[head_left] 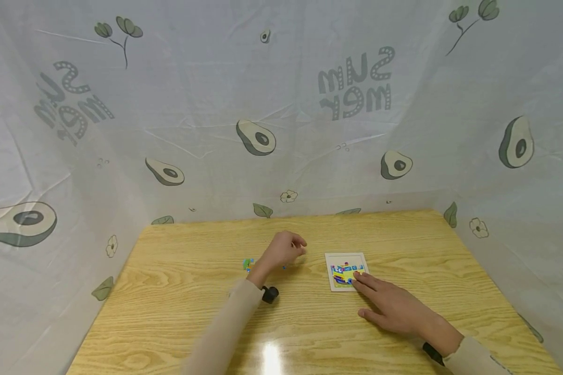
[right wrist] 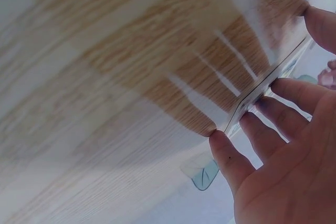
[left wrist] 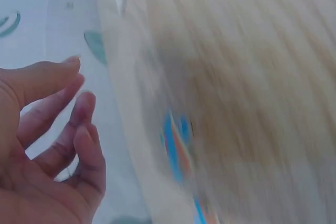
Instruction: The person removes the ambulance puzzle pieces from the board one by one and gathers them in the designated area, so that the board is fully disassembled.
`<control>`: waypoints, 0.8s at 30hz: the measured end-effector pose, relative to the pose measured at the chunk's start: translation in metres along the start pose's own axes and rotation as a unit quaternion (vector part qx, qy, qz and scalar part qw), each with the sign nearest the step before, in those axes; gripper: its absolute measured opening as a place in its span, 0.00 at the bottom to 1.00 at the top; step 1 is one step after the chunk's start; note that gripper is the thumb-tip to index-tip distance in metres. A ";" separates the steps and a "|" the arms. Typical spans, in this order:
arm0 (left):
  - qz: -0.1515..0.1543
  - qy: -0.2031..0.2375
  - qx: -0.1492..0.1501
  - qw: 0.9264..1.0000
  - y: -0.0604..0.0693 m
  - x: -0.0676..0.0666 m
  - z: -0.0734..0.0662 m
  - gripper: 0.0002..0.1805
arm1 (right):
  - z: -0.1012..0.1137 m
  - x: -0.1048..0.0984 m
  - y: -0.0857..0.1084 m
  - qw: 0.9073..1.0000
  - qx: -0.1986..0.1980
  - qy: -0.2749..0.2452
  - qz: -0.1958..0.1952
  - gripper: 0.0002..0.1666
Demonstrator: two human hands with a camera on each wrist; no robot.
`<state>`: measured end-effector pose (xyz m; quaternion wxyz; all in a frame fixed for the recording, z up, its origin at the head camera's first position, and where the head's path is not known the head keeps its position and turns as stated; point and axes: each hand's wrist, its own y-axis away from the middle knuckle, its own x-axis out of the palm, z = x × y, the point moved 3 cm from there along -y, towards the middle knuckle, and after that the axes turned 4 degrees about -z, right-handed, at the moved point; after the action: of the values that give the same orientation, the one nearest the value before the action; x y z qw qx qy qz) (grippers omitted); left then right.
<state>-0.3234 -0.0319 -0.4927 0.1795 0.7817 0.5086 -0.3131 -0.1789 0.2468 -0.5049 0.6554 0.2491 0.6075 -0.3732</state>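
A square, white-bordered picture board (head_left: 349, 256) with a yellow and blue vehicle picture lies on the wooden table. My right hand (head_left: 393, 307) rests its outstretched fingertips on the board's lower right part; in the right wrist view the fingers (right wrist: 262, 135) touch its edge. To the left of the board, my left hand (head_left: 281, 249) is above the table with loosely bent fingers and nothing between them. Small colourful pieces (head_left: 248, 264), probably puzzle pieces, lie by that wrist, partly hidden by it. The left wrist view shows blurred blue and orange pieces (left wrist: 176, 148) beside the left hand (left wrist: 58, 140).
The wooden table (head_left: 169, 291) carries both the board and the pieces. A pale curtain (head_left: 206, 104) printed with avocados and leaves hangs along the table's back and both sides. Light glares off the table near its front.
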 end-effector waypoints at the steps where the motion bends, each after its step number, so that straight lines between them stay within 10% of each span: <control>1: 0.001 -0.006 0.002 1.000 -0.002 0.006 -0.004 0.13 | 0.000 0.000 0.000 1.000 0.000 0.000 0.002 0.39; 12: 0.031 -0.123 0.070 0.989 -0.011 0.060 -0.035 0.12 | 0.000 -0.004 -0.006 1.000 -0.012 0.019 -0.007 0.38; 24: 0.072 -0.201 0.087 0.973 -0.008 0.075 -0.042 0.10 | 0.000 -0.001 -0.005 0.999 0.009 -0.028 0.037 0.45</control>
<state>-0.2966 0.0479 -0.5112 0.2320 0.7498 0.3752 -0.4931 -0.1830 0.2437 -0.5036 0.6828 0.2670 0.5762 -0.3613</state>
